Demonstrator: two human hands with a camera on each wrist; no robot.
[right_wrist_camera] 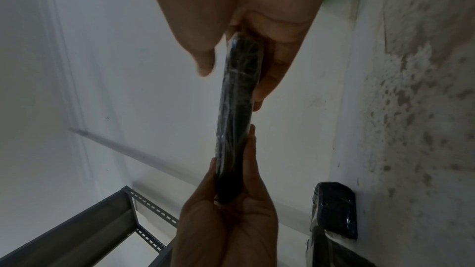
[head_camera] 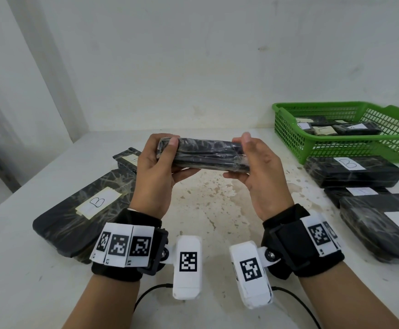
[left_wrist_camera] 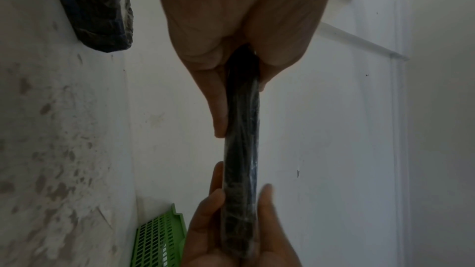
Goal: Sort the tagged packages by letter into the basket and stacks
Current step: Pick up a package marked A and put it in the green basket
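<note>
Held package (head_camera: 203, 156): black, wrapped in clear crinkled film, lifted clear of the surface (head_camera: 208, 200) at chest height, roughly midway between the unsorted items on the left and the sorted ones on the right. Left hand (head_camera: 154, 172) takes one end, right hand (head_camera: 256, 170) the other; each grip is closed on it, thumb on the upper face and fingers curled under. The wrist views show a thin, flat slab seen edge-on, pinched across its thickness. No tag shows in any view; the letter cannot be read, and it probably sits on the face turned away. Handling estimate: light, since fingertip pinches at the ends carry it with no sag; fairly stiff along its length; film glossy and likely slick, so a pinch across the flat faces near the ends looks safer than holding by the edges. Nothing suggests it is fragile. Left on the surface: a large package tagged B (head_camera: 84, 210), with a smaller one behind it. Right: green basket (head_camera: 288, 129) holding tagged packages, and a stack of B packages (head_camera: 352, 170) just in front of it.
</note>
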